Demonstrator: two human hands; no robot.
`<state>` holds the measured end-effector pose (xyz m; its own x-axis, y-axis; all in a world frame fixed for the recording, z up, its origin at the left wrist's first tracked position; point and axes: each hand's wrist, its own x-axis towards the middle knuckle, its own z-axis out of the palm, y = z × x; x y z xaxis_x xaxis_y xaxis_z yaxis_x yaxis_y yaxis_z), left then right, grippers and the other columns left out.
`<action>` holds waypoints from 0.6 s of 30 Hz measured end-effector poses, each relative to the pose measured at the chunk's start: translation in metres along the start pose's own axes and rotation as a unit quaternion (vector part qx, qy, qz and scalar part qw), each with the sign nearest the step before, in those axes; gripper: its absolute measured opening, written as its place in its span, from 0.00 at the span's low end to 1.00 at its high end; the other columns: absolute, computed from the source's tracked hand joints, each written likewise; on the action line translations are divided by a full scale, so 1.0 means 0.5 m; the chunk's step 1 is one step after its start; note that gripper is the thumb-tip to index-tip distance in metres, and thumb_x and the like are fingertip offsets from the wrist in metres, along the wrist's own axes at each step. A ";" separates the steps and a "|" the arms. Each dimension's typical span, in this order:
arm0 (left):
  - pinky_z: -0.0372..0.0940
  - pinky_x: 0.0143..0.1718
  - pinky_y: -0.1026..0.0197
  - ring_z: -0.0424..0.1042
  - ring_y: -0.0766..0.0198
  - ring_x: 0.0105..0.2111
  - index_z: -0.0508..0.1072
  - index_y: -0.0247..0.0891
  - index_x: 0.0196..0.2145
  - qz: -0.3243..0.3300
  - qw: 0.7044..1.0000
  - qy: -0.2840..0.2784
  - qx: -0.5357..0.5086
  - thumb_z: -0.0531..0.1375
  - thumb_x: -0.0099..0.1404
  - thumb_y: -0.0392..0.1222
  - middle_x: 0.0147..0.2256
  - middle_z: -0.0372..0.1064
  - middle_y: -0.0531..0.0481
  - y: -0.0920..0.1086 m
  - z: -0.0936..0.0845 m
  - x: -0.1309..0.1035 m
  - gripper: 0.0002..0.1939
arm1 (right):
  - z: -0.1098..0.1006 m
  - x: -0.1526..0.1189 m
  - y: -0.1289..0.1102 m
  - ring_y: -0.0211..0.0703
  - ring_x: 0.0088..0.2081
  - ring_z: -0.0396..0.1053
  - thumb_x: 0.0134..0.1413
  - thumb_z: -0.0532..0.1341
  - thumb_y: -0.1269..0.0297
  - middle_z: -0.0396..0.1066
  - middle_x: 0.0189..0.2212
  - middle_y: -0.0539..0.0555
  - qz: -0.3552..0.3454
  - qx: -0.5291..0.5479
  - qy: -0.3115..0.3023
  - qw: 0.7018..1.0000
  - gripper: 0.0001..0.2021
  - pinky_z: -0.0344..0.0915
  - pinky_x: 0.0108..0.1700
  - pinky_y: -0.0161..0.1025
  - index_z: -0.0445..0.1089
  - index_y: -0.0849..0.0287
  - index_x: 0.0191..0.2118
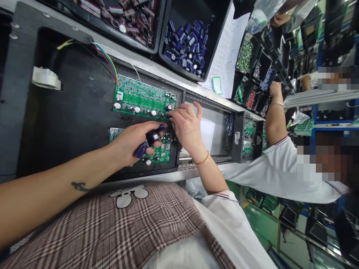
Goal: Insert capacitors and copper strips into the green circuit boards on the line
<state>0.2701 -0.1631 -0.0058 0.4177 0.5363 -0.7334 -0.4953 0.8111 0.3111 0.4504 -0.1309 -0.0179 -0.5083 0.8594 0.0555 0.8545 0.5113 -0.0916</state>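
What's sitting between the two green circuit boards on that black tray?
In the head view, a narrow strip of the black tray separates the upper board from the lower board. The left hand, holding blue capacitors, partly covers it.

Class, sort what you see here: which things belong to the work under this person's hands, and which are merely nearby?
In use:
left hand, holding blue capacitors
right hand, fingertips at the upper green board
lower green board
black carrier tray

Nearby only:
bin of blue capacitors
bin of dark red parts
white connector
co-worker's arm
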 end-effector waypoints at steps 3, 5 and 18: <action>0.51 0.10 0.74 0.64 0.72 0.18 0.71 0.33 0.35 0.001 1.000 -0.004 0.004 0.56 0.72 0.34 0.29 0.66 0.49 0.000 -0.002 -0.003 0.07 | -0.004 0.002 -0.003 0.50 0.58 0.68 0.72 0.54 0.69 0.80 0.44 0.53 -0.003 -0.003 0.001 1.000 0.13 0.44 0.72 0.64 0.76 0.51 0.46; 0.52 0.11 0.74 0.63 0.72 0.18 0.71 0.32 0.34 -0.004 1.000 -0.009 0.005 0.56 0.73 0.36 0.27 0.66 0.50 0.000 -0.004 -0.006 0.09 | -0.005 0.003 -0.004 0.50 0.57 0.68 0.72 0.53 0.70 0.80 0.43 0.53 -0.007 -0.003 0.004 1.000 0.13 0.44 0.72 0.64 0.76 0.51 0.46; 0.51 0.11 0.74 0.63 0.73 0.18 0.71 0.34 0.36 0.014 0.999 -0.036 0.002 0.57 0.70 0.33 0.29 0.66 0.50 -0.001 -0.005 -0.004 0.04 | -0.031 -0.011 -0.012 0.46 0.58 0.70 0.73 0.57 0.61 0.80 0.46 0.50 -0.018 0.030 0.010 0.999 0.12 0.42 0.74 0.61 0.73 0.48 0.56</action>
<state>0.2676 -0.1652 -0.0062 0.4571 0.5745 -0.6790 -0.5049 0.7961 0.3338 0.4498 -0.1388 -0.0023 -0.5358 0.8405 0.0804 0.8272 0.5417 -0.1493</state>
